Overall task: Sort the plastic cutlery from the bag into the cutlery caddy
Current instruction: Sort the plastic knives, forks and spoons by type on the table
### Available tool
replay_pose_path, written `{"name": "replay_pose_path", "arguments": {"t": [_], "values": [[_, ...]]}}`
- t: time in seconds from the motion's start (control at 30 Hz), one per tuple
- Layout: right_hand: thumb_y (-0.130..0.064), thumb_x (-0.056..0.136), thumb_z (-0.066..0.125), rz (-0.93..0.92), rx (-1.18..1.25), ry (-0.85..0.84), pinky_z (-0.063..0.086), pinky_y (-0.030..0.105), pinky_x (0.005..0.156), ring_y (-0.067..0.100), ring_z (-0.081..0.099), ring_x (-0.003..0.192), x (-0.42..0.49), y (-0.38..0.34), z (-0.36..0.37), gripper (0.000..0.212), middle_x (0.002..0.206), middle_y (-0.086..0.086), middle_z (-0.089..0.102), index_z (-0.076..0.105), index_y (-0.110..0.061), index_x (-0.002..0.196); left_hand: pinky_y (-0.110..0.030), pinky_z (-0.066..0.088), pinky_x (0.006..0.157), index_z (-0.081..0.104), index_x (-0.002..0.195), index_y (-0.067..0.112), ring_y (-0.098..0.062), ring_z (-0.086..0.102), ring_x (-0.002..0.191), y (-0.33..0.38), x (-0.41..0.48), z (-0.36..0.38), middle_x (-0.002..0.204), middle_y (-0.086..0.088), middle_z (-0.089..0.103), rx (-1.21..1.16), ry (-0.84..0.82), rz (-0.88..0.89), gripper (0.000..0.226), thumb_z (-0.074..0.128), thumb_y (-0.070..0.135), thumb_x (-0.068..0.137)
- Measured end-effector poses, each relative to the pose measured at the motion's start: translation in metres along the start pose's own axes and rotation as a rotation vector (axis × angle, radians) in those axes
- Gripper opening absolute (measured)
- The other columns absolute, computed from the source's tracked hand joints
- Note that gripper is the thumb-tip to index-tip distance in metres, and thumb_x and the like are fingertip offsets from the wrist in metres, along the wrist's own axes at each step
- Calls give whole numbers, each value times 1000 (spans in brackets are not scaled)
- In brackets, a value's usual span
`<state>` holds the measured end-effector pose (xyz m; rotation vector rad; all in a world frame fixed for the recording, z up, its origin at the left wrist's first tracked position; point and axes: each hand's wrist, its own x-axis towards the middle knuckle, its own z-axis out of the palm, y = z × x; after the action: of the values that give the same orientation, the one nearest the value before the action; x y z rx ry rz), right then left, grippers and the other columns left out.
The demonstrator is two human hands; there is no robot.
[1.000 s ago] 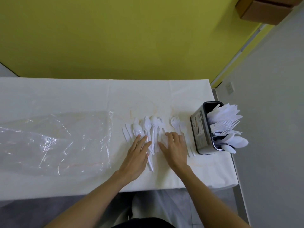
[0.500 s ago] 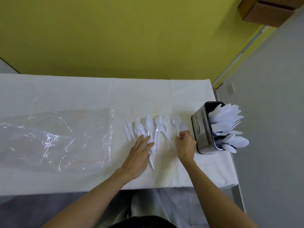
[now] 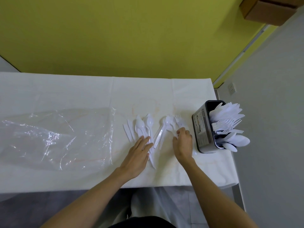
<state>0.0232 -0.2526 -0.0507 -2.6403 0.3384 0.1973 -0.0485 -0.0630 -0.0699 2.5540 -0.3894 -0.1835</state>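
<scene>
- my right hand (image 3: 183, 142) curls, pinching the forks (image 3: 178, 123); left hand (image 3: 137, 155) lies spread flat on the spoons (image 3: 143, 127).
- the caddy (image 3: 203, 129) sits just right of the right hand, in the frame's right-centre; fork handles run toward me.

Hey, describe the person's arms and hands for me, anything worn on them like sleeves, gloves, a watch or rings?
Both forearms are bare as far as the frame shows, with no sleeves in view. The left hand and right hand wear no gloves, and no watch, bracelet or ring is visible on the wrists or fingers.
</scene>
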Motion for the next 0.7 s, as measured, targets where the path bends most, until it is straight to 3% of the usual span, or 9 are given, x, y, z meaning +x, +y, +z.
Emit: {"name": "replay_pose_path", "arguments": {"t": [0.1,0.2,0.37,0.53,0.7], "values": [[-14,95,55,-90,-17,14,49,40,84,28,47,105,-3,-13,2,24,115,12,55,51,-7,117,-36,28,116,50,137,10,-24,20,147,0,-1,0,153,-5,33,-1,15,-1,42,49,9,95],[-28,95,59,-129,26,-81,50,37,79,27,52,104,-9,-33,14,34,117,9,54,47,-9,121,-34,22,115,54,132,12,-26,21,146,2,-3,2,151,-6,37,12,29,-19,42,54,7,91],[-10,91,58,33,168,-110,43,29,70,23,56,92,-3,-29,11,29,112,11,57,46,-6,117,-37,28,114,55,128,12,-29,23,145,1,-6,-3,149,-9,38,-3,34,-20,39,49,4,91],[-8,91,57,89,172,-40,48,32,75,26,60,95,2,-5,-7,28,113,12,61,50,-6,118,-29,25,112,55,128,12,-26,23,144,1,-10,-2,149,-8,38,-43,62,-26,38,50,2,92],[-10,85,64,-239,-175,72,47,39,87,33,51,113,-9,-12,3,46,132,11,55,55,-16,130,-34,28,115,55,129,12,-26,22,145,3,-11,-4,150,-8,36,-40,40,-19,39,50,1,91]]}}
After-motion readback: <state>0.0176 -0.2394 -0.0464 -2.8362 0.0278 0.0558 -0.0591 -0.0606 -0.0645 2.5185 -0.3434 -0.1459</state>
